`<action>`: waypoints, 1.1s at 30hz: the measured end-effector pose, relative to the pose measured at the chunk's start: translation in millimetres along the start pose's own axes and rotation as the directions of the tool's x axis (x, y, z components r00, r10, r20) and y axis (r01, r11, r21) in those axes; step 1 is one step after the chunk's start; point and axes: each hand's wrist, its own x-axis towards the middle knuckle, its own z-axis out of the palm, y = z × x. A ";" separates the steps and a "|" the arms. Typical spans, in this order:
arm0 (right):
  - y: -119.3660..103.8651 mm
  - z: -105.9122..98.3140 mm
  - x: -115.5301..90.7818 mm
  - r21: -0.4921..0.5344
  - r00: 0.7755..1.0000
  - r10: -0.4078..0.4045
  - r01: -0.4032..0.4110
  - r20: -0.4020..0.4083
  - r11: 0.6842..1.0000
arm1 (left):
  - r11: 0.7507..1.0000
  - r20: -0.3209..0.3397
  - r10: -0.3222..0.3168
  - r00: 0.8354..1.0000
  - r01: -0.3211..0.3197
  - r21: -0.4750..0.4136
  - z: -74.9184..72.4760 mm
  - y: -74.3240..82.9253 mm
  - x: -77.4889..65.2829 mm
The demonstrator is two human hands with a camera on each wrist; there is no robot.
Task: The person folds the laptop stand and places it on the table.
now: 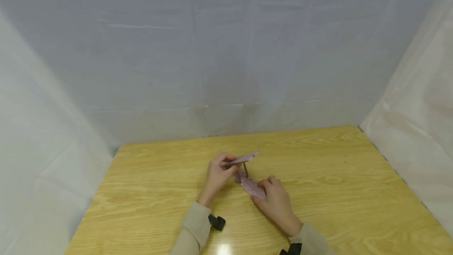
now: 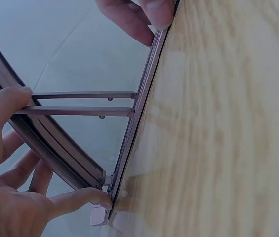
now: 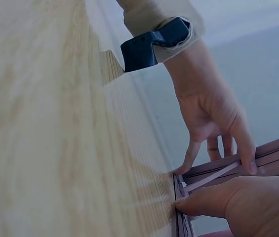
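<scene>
A pink folding stand [image 1: 249,186] is held partly unfolded between both hands, low over the wooden table. Its raised panel [image 2: 55,143] slants up from a hinge at one end, and two thin struts [image 2: 87,95] bridge it to the lower panel [image 2: 141,106]. My left hand [image 1: 217,172] grips the raised panel, with one digit by the strut ends and another reaching down to the hinge [image 2: 107,182]. At the other end of the lower panel, my right hand [image 1: 277,202] pinches its edge between thumb and fingers. The right wrist view shows the right thumb [image 3: 211,200] pressing that panel's edge.
The wooden table [image 1: 148,192] extends around both hands. Pale sheeting [image 1: 226,50] hangs behind the table, with more sheeting on the left and right sides. Black camera mounts [image 1: 217,222] sit on both wrists over beige sleeves [image 1: 198,219].
</scene>
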 end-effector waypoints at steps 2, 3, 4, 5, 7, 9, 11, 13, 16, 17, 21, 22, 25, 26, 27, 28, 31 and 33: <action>-0.9 -0.2 -0.5 -0.003 1.000 -0.004 0.004 0.005 1.000 | 1.000 -0.002 0.010 1.000 -0.010 0.009 -0.1 -1.6 0.6; -1.3 -0.5 -0.9 -0.004 1.000 -0.010 0.010 0.005 1.000 | 1.000 0.000 0.012 1.000 -0.012 0.003 -0.2 -2.6 1.1; -1.6 -0.5 -1.1 -0.006 1.000 -0.016 0.016 0.004 1.000 | 1.000 0.003 0.015 1.000 -0.015 -0.007 -0.3 -4.2 1.7; -1.7 -0.5 -1.2 -0.006 1.000 -0.022 0.022 0.002 1.000 | 1.000 0.007 0.015 1.000 -0.015 -0.022 -0.4 -5.5 2.3; -2.0 -0.3 -1.7 -0.012 0.999 -0.035 0.035 -0.003 0.999 | 0.999 0.013 0.016 1.000 -0.015 -0.051 -0.7 -8.6 3.6; -2.4 0.6 -2.3 -0.010 0.999 -0.045 0.045 -0.006 0.999 | 0.997 0.015 0.018 1.000 -0.017 -0.080 -0.9 -11.6 4.3; -3.3 2.0 -3.4 -0.010 0.999 -0.050 0.050 -0.007 0.999 | 0.996 0.014 0.019 1.000 -0.018 -0.090 -1.3 -13.9 4.4; -4.8 3.5 -4.7 -0.006 0.998 -0.056 0.056 -0.001 0.998 | 0.995 0.013 0.014 1.000 -0.013 -0.101 -2.0 -15.9 3.9; -7.7 4.8 -6.3 0.007 0.998 -0.068 0.068 0.003 0.998 | 0.993 0.016 0.006 1.000 -0.004 -0.115 -2.9 -18.0 3.2; -8.5 5.2 -6.6 0.010 0.997 -0.071 0.071 0.002 0.997 | 0.992 0.019 0.004 1.000 -0.002 -0.122 -3.3 -18.2 3.1; -10.6 6.2 -8.0 0.016 0.996 -0.087 0.088 -0.011 0.996 | 0.991 0.027 -0.009 1.000 0.013 -0.137 -5.0 -17.6 2.4; -10.7 6.7 -8.4 0.014 0.996 -0.090 0.090 -0.015 0.996 | 0.990 0.027 -0.014 1.000 0.018 -0.138 -5.3 -17.6 2.3; -10.8 7.4 -9.5 0.010 0.995 -0.097 0.097 -0.025 0.995 | 0.990 0.021 -0.013 1.000 0.015 -0.137 -4.3 -23.9 2.5; -10.9 7.6 -9.9 0.004 0.995 -0.101 0.101 -0.025 0.995 | 0.990 0.014 -0.007 1.000 0.008 -0.142 -3.7 -27.9 2.8; -11.1 7.8 -10.1 0.002 0.993 -0.110 0.110 -0.029 0.994 | 0.988 0.006 0.000 1.000 0.001 -0.153 -3.2 -32.0 3.0; -11.3 7.9 -10.2 0.001 0.993 -0.115 0.115 -0.028 0.993 | 0.987 -0.002 0.006 1.000 -0.006 -0.163 -2.9 -36.4 3.4; -13.0 7.3 -10.4 -0.004 0.992 -0.123 0.123 -0.016 0.992 | 0.979 -0.018 0.017 1.000 -0.021 -0.205 -2.3 -49.5 5.0; -14.9 6.3 -10.7 -0.003 0.992 -0.123 0.123 -0.002 0.992 | 0.973 -0.020 0.026 0.999 -0.030 -0.229 -2.8 -54.0 5.8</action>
